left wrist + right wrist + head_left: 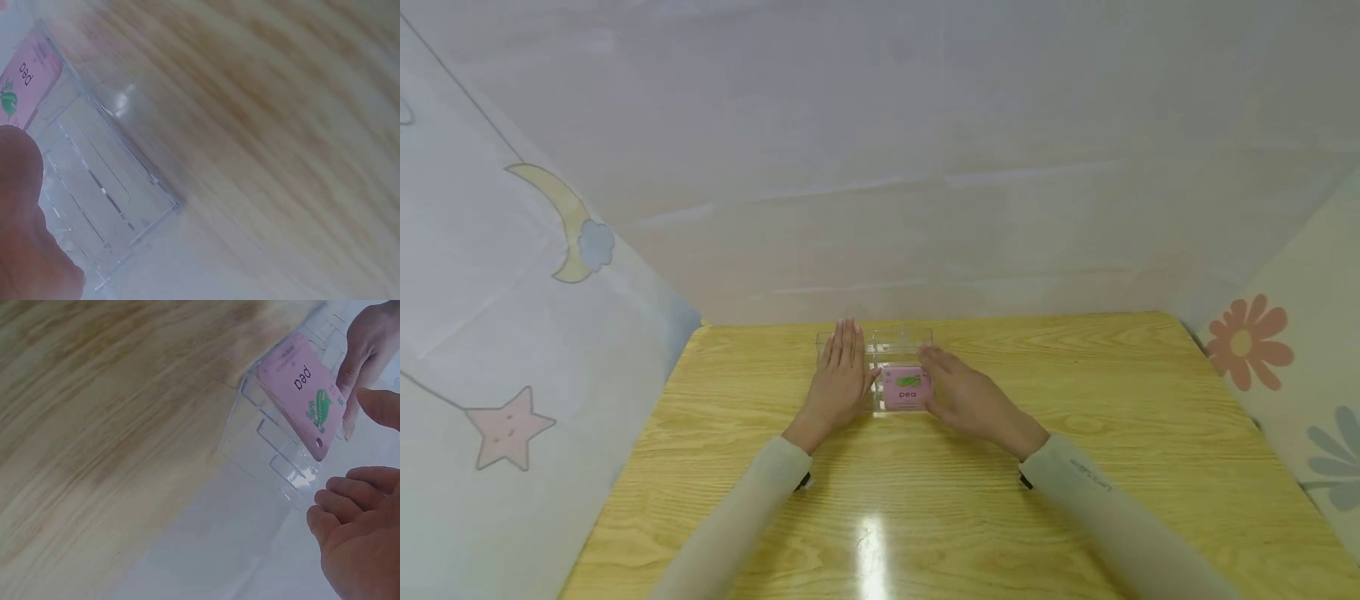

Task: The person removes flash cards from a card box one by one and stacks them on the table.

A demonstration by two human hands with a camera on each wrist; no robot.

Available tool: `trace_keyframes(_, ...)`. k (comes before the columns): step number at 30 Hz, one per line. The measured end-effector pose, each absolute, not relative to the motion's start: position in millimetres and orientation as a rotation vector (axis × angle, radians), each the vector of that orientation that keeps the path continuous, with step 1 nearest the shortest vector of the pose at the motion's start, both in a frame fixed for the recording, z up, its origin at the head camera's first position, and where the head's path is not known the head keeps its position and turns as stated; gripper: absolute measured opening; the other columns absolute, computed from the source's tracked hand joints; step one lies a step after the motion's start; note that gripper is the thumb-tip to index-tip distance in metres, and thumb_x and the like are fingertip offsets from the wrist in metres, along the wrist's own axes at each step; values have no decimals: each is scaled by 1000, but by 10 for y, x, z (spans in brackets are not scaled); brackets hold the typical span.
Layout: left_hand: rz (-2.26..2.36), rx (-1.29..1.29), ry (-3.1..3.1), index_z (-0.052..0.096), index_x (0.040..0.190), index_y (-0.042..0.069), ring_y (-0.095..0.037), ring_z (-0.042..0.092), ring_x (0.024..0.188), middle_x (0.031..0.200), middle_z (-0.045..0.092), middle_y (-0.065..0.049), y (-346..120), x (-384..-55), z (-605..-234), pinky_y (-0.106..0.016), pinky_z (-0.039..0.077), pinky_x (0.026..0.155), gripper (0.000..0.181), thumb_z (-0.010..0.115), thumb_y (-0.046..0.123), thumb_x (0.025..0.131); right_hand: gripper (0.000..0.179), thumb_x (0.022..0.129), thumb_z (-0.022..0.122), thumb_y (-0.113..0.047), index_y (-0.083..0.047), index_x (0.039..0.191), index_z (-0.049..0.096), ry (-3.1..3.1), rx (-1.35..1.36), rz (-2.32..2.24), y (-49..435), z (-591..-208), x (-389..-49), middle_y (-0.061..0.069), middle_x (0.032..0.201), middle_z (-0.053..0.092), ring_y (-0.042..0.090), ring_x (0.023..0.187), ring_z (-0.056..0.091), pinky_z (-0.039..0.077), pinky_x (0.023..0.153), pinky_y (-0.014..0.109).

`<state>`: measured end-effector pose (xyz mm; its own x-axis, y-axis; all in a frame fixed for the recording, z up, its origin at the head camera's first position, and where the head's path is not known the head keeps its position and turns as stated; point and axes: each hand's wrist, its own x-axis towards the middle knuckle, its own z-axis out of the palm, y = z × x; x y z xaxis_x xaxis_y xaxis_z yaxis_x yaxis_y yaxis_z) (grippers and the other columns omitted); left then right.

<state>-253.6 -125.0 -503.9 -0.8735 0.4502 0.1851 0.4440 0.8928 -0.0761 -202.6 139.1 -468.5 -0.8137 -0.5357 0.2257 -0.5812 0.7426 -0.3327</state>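
A clear plastic tray (874, 408) with raised dividers lies near the back of the table. In its right part sits a pink flashcard (907, 398) printed "pea" with a green pod; in the right wrist view the card (294, 381) has a small hole by one end. My left hand (841, 379) lies over the tray's left part with straight fingers, its thumb toward the card. At the tray's right side my right hand (966, 398) has loosely bent fingers, with fingertips and thumb close to the edge. The right wrist view shows a gap between thumb and fingers.
The yellow wood-grain table (880, 475) ends at a pale fabric backdrop (887, 208) just behind the tray. Printed side panels stand left and right, one with a moon (568, 221), the other with a flower (1251, 342).
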Motion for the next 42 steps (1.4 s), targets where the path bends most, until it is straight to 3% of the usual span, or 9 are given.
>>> trace_keyframes(11, 112, -665, -2814, 13, 164, -10, -43, 14, 164, 173, 14, -31, -1249, -2509, -5028, -52, 21, 135, 79, 42, 44, 113, 73, 95, 77, -21, 5, 155, 45, -2704, 1011, 550, 1279, -4733, -2034, 24, 161, 47, 40, 147, 51, 50, 116, 52)
trace_keyframes(18, 122, -682, -2804, 11, 164, -10, -44, 14, 164, 173, 4, -30, -1244, -2518, -4995, -53, 19, 135, 78, 37, 44, 114, 70, 96, 77, -20, 6, 154, 47, -2660, 1044, 448, 1235, -4728, -2047, 24, 159, 50, 39, 146, 54, 51, 116, 50)
trace_keyframes(28, 193, -675, -2823, 10, 164, -10, -43, 12, 165, 173, 2, -29, -1305, -2529, -5016, -52, 19, 136, 78, 31, 46, 114, 63, 100, 70, -21, 3, 154, 48, -2620, 1108, 325, 1128, -4833, -2093, 22, 160, 50, 36, 149, 51, 48, 119, 50)
trace_keyframes(42, 121, -680, -2838, 11, 164, -11, -44, 12, 164, 173, 2, -30, -1238, -2524, -5017, -53, 18, 136, 77, 34, 44, 114, 57, 102, 68, -21, 1, 152, 53, -2594, 1161, 204, 1152, -4890, -2105, 20, 158, 53, 35, 148, 52, 47, 121, 47)
